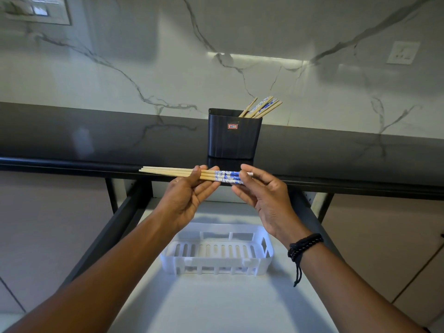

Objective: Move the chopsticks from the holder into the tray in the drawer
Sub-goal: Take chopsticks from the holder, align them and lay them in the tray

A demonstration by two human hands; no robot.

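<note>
Mid-frame, left hand (189, 195) and right hand (264, 200) each pinch a level bundle of chopsticks (168, 172) just over the counter edge (72, 164), before the black holder (234, 140). Below, the white tray (211, 260) sits open-topped in the pulled-out drawer (216, 308).

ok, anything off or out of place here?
Nothing stands out. Left hand and right hand hold the chopstick bundle level; remaining chopsticks lean in the upright holder; tray lies flat in the drawer.

The holder (234, 140) hides most of its chopsticks (262, 107).
</note>
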